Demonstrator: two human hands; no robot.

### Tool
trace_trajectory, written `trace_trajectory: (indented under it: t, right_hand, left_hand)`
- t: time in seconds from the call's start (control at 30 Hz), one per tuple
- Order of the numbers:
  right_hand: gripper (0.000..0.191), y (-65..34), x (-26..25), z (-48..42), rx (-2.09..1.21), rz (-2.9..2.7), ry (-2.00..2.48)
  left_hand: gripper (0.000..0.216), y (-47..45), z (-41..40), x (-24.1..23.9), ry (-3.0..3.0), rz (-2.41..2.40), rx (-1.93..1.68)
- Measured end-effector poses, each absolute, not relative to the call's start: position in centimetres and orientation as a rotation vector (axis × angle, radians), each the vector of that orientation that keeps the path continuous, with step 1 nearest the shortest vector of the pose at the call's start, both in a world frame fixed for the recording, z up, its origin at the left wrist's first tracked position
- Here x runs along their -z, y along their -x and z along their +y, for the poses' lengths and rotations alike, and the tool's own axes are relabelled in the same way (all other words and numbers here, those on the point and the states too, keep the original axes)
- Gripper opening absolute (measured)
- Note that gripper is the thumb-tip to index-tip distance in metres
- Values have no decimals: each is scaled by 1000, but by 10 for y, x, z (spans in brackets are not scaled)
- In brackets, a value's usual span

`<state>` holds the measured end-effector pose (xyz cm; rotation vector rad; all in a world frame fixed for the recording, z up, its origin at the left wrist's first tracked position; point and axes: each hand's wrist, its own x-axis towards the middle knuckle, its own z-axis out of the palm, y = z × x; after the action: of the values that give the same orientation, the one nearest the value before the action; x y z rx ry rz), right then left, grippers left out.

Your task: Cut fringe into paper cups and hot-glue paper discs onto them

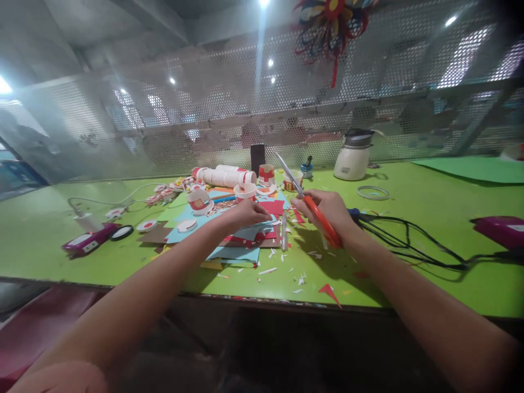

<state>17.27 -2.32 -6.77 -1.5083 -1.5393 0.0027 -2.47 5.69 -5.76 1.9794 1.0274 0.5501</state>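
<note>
Glossy green table, flat paper, metal-bladed scissors in right fingers

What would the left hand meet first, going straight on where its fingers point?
From the left hand, probably the narrow translucent stick beside the paper pile, though depth is unclear.

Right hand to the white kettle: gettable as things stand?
Probably not: the right hand grips orange-handled scissors and would likely need to put them down first. Otherwise, nothing visible seems to block the way to the white kettle.
</note>
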Motion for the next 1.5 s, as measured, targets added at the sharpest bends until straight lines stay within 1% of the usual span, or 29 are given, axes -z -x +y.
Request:
trace_trajectory:
  t: [0.07,0.17,0.4,0.5,0.77,0.9,1.03,1.13,1.2,1.3,1.5]
  right_hand:
    - [32,-173,69,-22,17,-1528,1506]
    - [34,-174,70,-19,46,-1521,1501]
    - [34,-172,70,-19,67,-1531,1493]
    - [34,-172,70,-19,62,-1536,1493]
    - [39,-171,69,-21,39,-1540,1499]
    - [38,-171,68,-21,14,-1528,1519]
    - [32,-169,65,-24,-27,-1521,1518]
    - [30,-166,61,-30,-88,-1516,1494]
    - [30,-163,59,-34,-154,-1501,1469]
    - [32,-158,56,-41,-292,-1479,1403]
    - [38,-145,49,-53,-536,-1499,1262]
  left_hand:
    - [8,17,55,58,-2114,1080,-566]
    - [14,8,54,64,-2296,1109,-571]
    - [17,8,49,79,-2628,1081,-543]
    - [15,7,49,84,-2699,1103,-553]
    - [21,2,48,95,-2700,1128,-658]
    - [19,4,47,94,-2606,1087,-711]
    - [13,10,50,84,-2413,1068,-744]
    - [21,19,52,72,-2218,1038,-745]
    - [23,26,52,64,-1947,931,-703]
    - [18,33,49,55,-1563,739,-627]
    - [12,37,42,49,-1469,561,-505]
